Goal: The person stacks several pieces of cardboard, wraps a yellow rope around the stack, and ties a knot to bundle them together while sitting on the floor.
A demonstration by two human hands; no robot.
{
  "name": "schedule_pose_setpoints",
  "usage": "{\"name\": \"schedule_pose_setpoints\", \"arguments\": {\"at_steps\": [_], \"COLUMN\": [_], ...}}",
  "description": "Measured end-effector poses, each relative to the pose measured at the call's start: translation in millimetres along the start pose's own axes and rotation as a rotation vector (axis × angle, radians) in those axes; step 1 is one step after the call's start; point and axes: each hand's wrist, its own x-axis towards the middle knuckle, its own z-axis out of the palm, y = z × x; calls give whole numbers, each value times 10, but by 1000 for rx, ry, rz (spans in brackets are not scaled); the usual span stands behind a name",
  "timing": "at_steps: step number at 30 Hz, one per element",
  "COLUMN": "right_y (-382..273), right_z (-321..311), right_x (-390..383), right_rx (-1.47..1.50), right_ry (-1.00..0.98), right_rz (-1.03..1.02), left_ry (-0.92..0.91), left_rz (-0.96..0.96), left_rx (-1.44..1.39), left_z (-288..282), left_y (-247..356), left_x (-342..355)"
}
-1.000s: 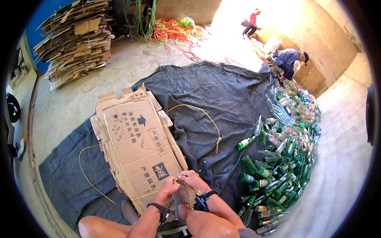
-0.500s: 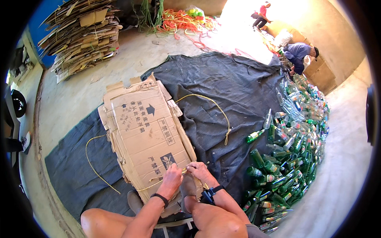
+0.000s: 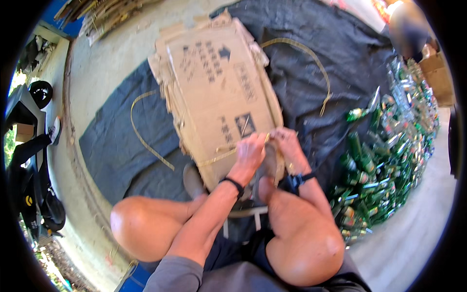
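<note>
My left hand [image 3: 250, 152] pinches the yellow rope [image 3: 214, 159], which crosses the near end of a flattened, printed cardboard stack [image 3: 204, 107] on a dark tarp [image 3: 112, 146]. Close beside it, my right hand [image 3: 287, 145] also has its fingers closed on the rope. The short stretch between them is blurred and partly covered by fingers. My right shoe [image 3: 266, 168] is on the cardboard's near end, just below the hands. My left shoe [image 3: 193, 181] rests beside its lower left edge. Two loose lengths of rope curve out from either side of the stack.
A large heap of glass bottles [image 3: 369, 160] lies along the right. A black motorbike [image 3: 34, 190] stands at the far left beside the concrete floor [image 3: 73, 170]. Piled cardboard [image 3: 97, 19] is at the upper left. Another person [image 3: 408, 34] is blurred at the upper right.
My head has tipped down, so the scene sits higher in view and my knees show more. Both hands remain on the rope, the left shifted slightly from a second ago.
</note>
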Motion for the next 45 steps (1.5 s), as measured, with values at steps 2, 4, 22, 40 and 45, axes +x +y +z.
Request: {"name": "schedule_pose_setpoints", "arguments": {"at_steps": [2, 4, 22, 40, 45], "right_y": [-230, -389, -185, 365, 410], "right_z": [41, -3, -288, -747, -809], "right_x": [-21, -59, -194, 405, 444], "right_rx": [-65, -236, -268, -623, -629], "right_ry": [19, 48, -7, -63, -53], "right_rz": [56, 29, -2, 69, 86], "left_ry": [54, 86, 6, -45, -55], "left_rz": [-84, -192, -209, -462, -458], "left_rx": [-53, -209, -200, -122, -142], "left_z": [-28, -19, 99, 97, 110], "left_y": [61, 133, 55, -580, -555], "left_x": [-63, -33, -265, -639, -673]}}
